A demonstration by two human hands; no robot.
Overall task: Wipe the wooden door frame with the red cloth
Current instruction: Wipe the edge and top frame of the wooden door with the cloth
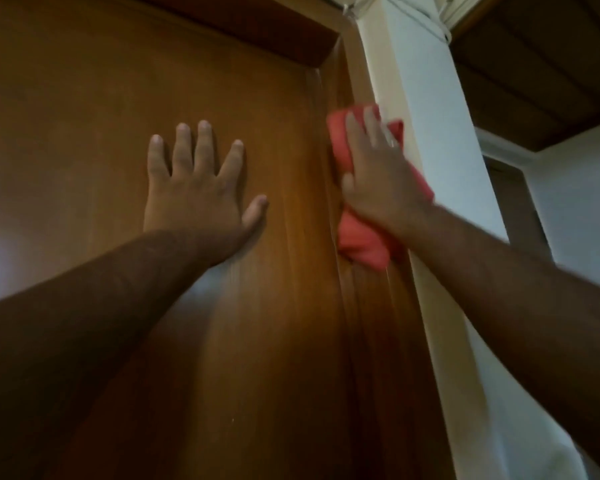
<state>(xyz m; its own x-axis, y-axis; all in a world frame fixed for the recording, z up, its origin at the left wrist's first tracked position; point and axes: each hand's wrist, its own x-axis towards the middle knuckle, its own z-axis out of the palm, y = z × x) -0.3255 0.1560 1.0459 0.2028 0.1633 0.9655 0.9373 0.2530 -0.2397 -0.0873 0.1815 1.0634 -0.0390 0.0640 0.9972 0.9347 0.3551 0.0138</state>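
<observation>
Pretty blurry overall, esp. around the right hand and the red cloth, so hard to make out cloth folds or exactly how it's gripped. Looks pressed flat-ish against the wooden door frame, fingers laid over the top of the cloth and thumb tucked at its door-side edge, so holding the cloth against the frame. Most of the cloth hidden under the palm; only a bit poking out above the fingertips, a strip on the wall side of the frame, and a bunched lump hanging below the wrist.

Left hand flat on the door, on the far side from the frame, fingers spread wide, gripping nothing. Both forearms cut off at the picture edges, very dark lower down.

Frame's upper corner visible above the cloth, top rail running away over the door, partly in shadow. Frame's lower stretch below the cloth bare, fading into dark. Just past the frame, a pale wall corner, touching the frame's outer edge. Some cords up near the frame's top, too fuzzy to say more. Wooden ceiling beyond the wall.
</observation>
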